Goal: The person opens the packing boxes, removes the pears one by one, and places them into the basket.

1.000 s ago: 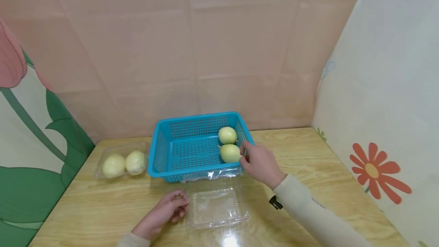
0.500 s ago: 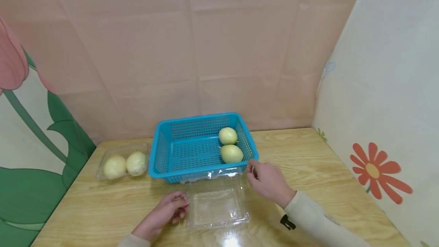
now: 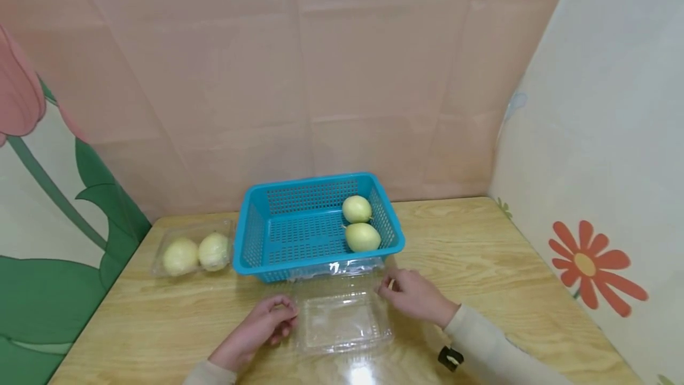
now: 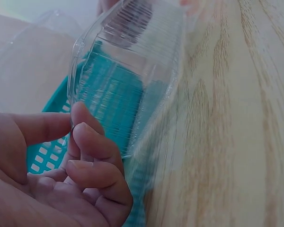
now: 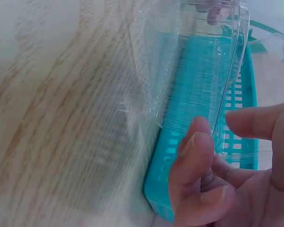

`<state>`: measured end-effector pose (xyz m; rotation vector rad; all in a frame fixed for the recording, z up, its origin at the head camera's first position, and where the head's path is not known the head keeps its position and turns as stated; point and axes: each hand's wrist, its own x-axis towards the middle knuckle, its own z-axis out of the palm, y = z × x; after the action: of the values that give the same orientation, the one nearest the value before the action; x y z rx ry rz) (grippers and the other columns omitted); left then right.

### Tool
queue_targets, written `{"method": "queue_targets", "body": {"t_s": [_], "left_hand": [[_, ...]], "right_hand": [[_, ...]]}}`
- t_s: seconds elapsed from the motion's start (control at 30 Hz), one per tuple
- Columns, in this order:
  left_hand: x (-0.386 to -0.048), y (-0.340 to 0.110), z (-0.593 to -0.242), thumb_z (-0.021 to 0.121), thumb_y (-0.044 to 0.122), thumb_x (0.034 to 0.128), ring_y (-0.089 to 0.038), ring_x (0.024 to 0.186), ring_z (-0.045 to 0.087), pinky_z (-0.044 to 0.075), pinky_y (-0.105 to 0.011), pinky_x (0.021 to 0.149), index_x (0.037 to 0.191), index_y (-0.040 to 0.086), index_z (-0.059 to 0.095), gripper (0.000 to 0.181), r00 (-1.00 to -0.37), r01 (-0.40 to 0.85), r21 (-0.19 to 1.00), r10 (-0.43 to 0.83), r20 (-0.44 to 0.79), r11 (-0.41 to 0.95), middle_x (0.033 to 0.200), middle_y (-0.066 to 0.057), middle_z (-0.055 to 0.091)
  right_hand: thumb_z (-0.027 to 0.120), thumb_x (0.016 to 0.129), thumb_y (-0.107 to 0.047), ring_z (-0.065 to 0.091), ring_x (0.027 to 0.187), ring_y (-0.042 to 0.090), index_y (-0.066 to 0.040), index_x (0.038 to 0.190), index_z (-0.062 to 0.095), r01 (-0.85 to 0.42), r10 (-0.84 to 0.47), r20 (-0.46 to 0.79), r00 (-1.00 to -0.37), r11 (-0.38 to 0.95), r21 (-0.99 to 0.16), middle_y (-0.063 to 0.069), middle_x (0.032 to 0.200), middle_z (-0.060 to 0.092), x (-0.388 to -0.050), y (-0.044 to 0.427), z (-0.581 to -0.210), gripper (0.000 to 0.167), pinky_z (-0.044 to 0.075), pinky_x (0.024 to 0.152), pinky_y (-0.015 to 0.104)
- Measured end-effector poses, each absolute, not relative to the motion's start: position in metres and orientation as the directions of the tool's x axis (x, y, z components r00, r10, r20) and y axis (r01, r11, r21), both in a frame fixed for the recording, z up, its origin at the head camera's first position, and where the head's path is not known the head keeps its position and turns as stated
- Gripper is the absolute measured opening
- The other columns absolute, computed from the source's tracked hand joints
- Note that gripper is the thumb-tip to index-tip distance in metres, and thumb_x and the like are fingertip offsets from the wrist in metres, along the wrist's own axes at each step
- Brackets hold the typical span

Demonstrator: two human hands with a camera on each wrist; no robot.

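Observation:
A clear plastic clamshell box (image 3: 342, 319) lies with its lid up on the table, in front of the blue basket. At its left side my left hand (image 3: 262, 327) pinches the rim between thumb and fingertips, as the left wrist view shows. My right hand (image 3: 418, 297) is at the opposite side, its thumb and curled fingers on either side of the rim (image 5: 236, 61). Two pale yellow-green, pear-like fruits with thin stems, a front one (image 3: 363, 237) and a back one (image 3: 356, 210), sit at the right end of the basket (image 3: 320, 265). The box holds no fruit.
A second clear box (image 3: 205, 229) with two similar fruits (image 3: 180, 256) stands to the left of the basket. The wooden table (image 3: 454, 236) meets a pink backdrop (image 3: 320, 106) behind and a flower-patterned sheet (image 3: 566, 135) on the right.
My right hand has drawn back from beside the front fruit at the basket to the clear box's right edge. The left hand stays at the left edge.

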<state>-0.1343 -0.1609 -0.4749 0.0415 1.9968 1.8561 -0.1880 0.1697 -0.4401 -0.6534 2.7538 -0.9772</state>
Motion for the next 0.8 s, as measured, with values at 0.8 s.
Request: {"method": "queue_targets", "body": {"t_s": [0.8], "left_hand": [[-0.129,-0.157,-0.473,0.058,0.014,0.0968,-0.007,0.061,0.049,0.036,-0.018,0.049,0.101,-0.005,0.057,0.02,-0.927,-0.21,0.968,0.286,-0.241,0.135,0.081,-0.001,0.067]], "right_hand": [[0.061,0.096,-0.015,0.065,0.058,0.021,0.001,0.092,0.061,-0.134,-0.489,-0.179,-0.853,0.539,-0.832,0.006,0.066,0.066,-0.189,0.191,-0.439,0.017,0.056,0.057,0.039]]}}
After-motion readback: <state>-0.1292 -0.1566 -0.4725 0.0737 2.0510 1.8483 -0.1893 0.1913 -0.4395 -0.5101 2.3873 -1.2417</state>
